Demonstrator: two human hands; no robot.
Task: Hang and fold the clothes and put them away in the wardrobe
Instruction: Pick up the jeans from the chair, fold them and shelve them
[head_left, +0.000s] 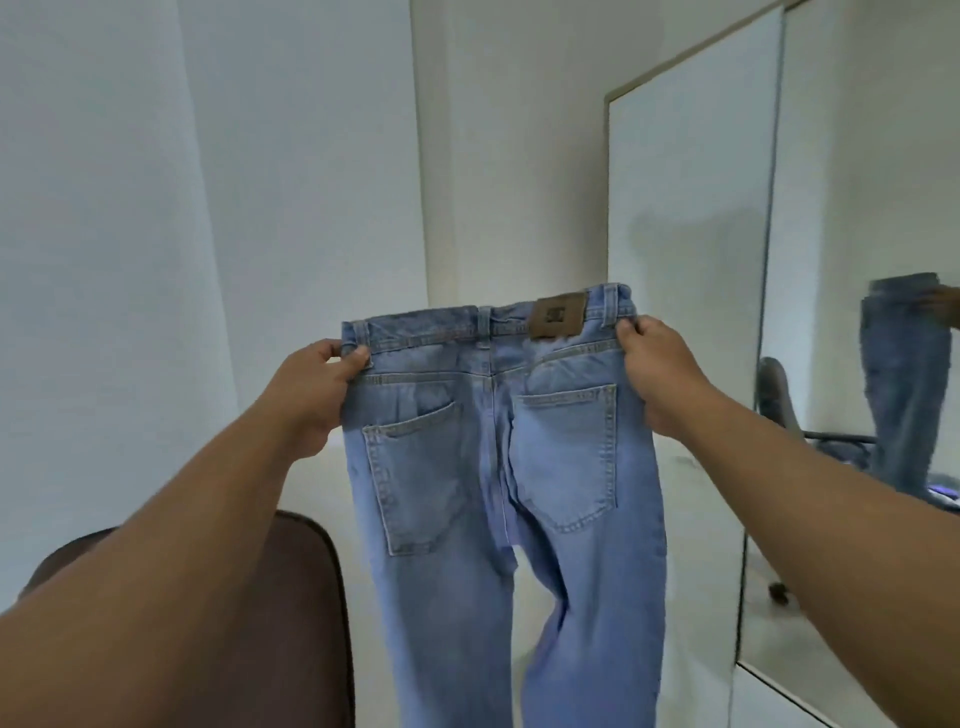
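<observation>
And here we have the jeans held up at full stretch in front of the person, back side facing the camera, both rear pockets and the brown waistband patch on show. The left hand pinches the left end of the waistband, thumb on the near face, fingers tucked behind the denim. The right hand does the same at the opposite end of the waistband, thumb pressed on the outer seam. Why hold them like this? My read: gripping both ends of the waistband pulls it taut and lets the legs drop straight below it, so the garment shakes out flat and the seams line up before a fold or a hang. The legs hang free below the waistband and run out of view at the bottom.

Right of the jeans stands a tall mirror leaning on the wall, and it shows the same jeans in reflection with an office chair beside them. Below and left of the jeans sits a dark brown chair back.

Containers? No wardrobe, drawer, basket or hanger is in view anywhere around the jeans, so what it holds cannot be told, and the putting-away is not yet done
</observation>
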